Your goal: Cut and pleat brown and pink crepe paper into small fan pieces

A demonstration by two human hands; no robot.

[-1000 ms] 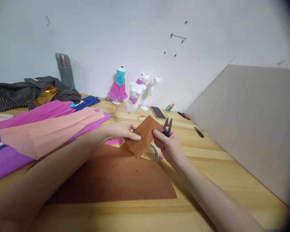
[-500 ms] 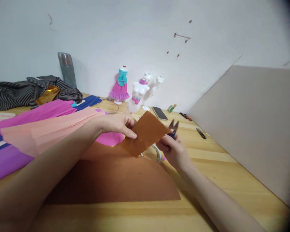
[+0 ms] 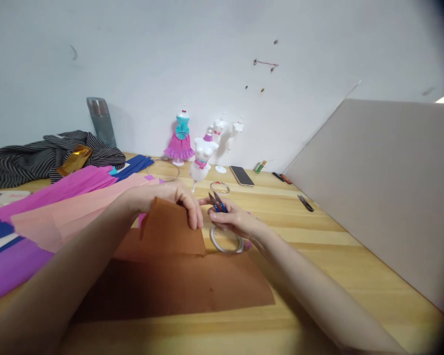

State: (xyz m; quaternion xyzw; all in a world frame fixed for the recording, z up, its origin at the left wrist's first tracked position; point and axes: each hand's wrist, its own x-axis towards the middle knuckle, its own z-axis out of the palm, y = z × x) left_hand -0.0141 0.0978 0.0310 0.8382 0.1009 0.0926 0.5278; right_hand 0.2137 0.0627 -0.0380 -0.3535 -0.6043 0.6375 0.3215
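Note:
My left hand (image 3: 183, 199) is closed on the top edge of a brown crepe-like sheet (image 3: 175, 229), whose upper part is folded up toward me. The rest of the brown sheet (image 3: 192, 283) lies flat on the table, with a straight near edge. Close by on the right, my right hand (image 3: 233, 217) holds small thread snips (image 3: 219, 204) with blue handles, blades pointing up and away. The snips are apart from the sheet. Below my right hand a white roll of tape (image 3: 227, 241) lies on the table, touching or close to the sheet's far edge.
Pink, peach, purple and blue sheets (image 3: 70, 202) spread over the left side. Behind stand small mannequins (image 3: 203, 153), one dressed (image 3: 180, 138), beside a phone (image 3: 241, 176). A bottle (image 3: 101, 121) and striped cloth (image 3: 25, 155) are back left; a cutter (image 3: 305, 203) lies right.
My left hand has brought the raised flap down and left. My right hand, with the snips, has come away from the flap's corner and moved left. The view has shifted slightly.

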